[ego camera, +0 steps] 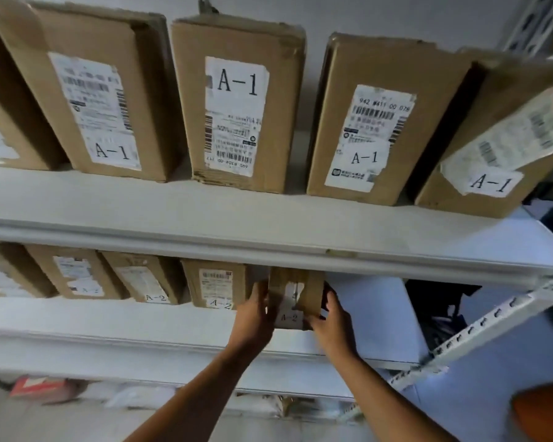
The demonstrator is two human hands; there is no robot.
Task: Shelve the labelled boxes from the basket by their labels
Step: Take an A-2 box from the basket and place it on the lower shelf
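White steel shelving: upper shelf (pixel 268 218) carries A-1 cartons, lower shelf (pixel 109 317) the A-2 row. Left hand (pixel 257 309) & right hand (pixel 331 317) clamp the A-2 box (pixel 296 293) by its sides, label facing out, at the row's right end beside neighbouring A-2 box (pixel 216 287), prob. sliding it in to match labels.

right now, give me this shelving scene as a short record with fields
held item: A-2 box, cardboard, label facing out
left hand: grip on the box's left side
right hand: grip on the box's right side
position: on the middle shelf, right end of the A-2 row
upper shelf: boxes labelled A-1
space right of held box: bare shelf
basket: not clearly in view
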